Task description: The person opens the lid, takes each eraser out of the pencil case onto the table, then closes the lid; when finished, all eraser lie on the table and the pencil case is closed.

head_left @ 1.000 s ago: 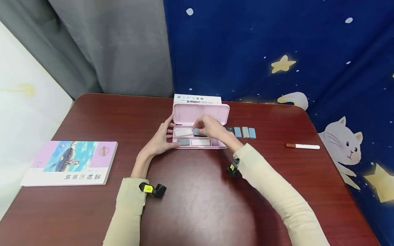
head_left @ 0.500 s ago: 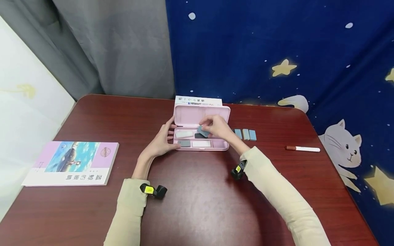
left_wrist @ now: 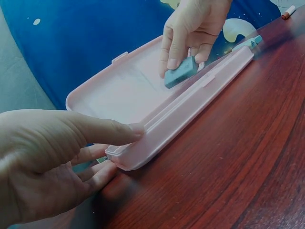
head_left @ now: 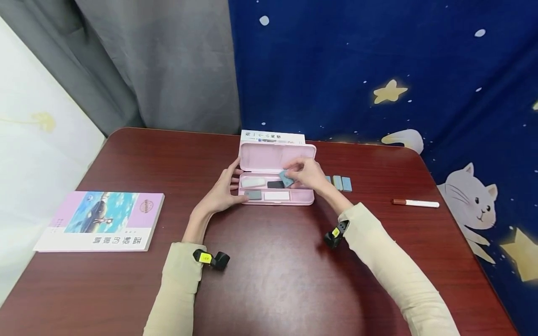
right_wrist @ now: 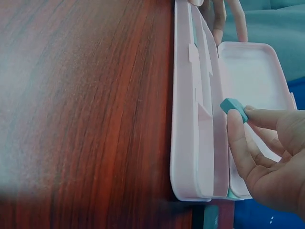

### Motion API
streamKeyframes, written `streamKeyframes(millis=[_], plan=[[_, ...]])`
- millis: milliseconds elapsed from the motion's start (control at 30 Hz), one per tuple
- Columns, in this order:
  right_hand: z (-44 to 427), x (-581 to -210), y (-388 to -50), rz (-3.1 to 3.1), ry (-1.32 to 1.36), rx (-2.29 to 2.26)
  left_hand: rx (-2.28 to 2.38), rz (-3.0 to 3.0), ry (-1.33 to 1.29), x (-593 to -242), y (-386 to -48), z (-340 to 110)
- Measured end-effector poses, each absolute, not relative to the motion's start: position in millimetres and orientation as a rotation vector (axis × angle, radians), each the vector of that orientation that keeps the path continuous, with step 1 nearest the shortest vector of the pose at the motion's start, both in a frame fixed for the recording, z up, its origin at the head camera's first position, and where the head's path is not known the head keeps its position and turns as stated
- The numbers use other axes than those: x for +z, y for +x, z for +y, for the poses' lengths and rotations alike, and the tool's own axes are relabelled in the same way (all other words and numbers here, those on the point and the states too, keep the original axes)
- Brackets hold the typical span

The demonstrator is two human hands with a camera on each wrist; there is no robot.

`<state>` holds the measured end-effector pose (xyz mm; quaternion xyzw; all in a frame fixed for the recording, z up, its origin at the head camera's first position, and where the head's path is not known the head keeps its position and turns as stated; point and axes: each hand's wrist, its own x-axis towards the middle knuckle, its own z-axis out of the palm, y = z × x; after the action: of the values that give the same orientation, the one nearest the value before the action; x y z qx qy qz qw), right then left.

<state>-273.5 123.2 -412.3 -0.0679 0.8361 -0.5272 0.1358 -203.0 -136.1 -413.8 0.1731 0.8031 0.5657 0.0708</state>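
A pink pencil case [head_left: 300, 198] lies with its lid raised on the table. My left hand [head_left: 220, 190] holds its left end, thumb on the front rim and fingers at the end wall. Between the thumb and fingers of my right hand [head_left: 310, 175] is a blue eraser [head_left: 286, 178], tilted above the back right compartment; the right wrist view shows the same eraser [right_wrist: 232, 106] clear of the case. Inside the back row lie a white block [head_left: 253, 182] and a black block [head_left: 275, 185]. A grey block [head_left: 254, 195] and another white block [head_left: 276, 196] occupy the front row.
Right of the case, small blue blocks [head_left: 346, 184] stand in a row, partly behind the right hand. Farther right lies a brown-capped marker [head_left: 416, 203]. A book [head_left: 101, 219] is at the left. Behind the lid sits a white book or box [head_left: 273, 136].
My right hand has lifted the blue eraser from above the black block and carried it to the right, uncovering that block. The left hand keeps its place on the pencil case.
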Motion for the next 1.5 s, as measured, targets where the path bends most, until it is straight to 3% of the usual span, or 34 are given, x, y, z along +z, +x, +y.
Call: streamKeyframes(millis=[367,1500], plan=[[139,-405,-275,2.28,-0.102,-1.665,1.662,2.456,0.505,-448,-220,-143],[218,-409,-266,2.16,0.043,-1.82,1.635,2.488,0.534,-452,-221,-144]])
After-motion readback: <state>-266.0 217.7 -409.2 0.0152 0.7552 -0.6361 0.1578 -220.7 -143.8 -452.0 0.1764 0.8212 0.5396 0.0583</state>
